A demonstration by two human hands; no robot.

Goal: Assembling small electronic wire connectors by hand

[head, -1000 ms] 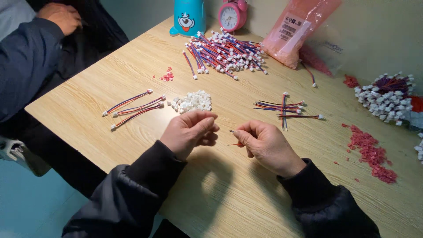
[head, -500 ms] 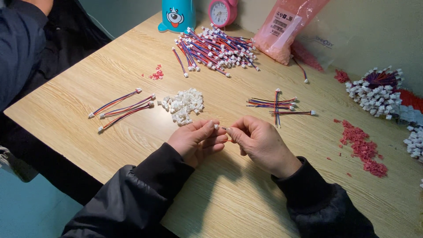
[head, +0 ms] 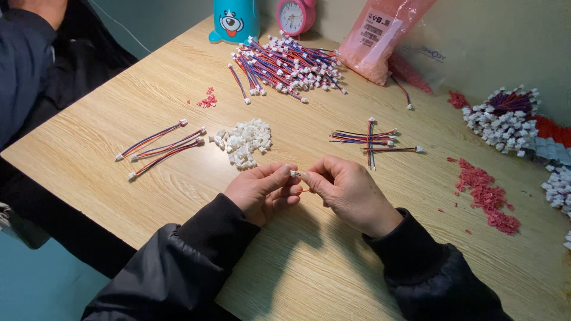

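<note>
Three finished cable leads (head: 160, 145) lie at left; one pink clock (head: 295, 15), one blue penguin-shaped container (head: 236, 19), one pink bag (head: 383, 38).

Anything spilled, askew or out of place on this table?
Mostly sorted into piles. Red bits lie scattered loose right of the hands, a few more near the top left, and one wire strays from the big bundle.

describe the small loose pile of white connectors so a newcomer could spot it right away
Start at the light wooden table and find the person's left hand near its front edge. Just beyond that hand lies a small loose heap of white plastic connector housings, with three finished red-and-blue wire leads beside it. Unlike the other white clusters on the table, this heap has no wires attached.
</note>
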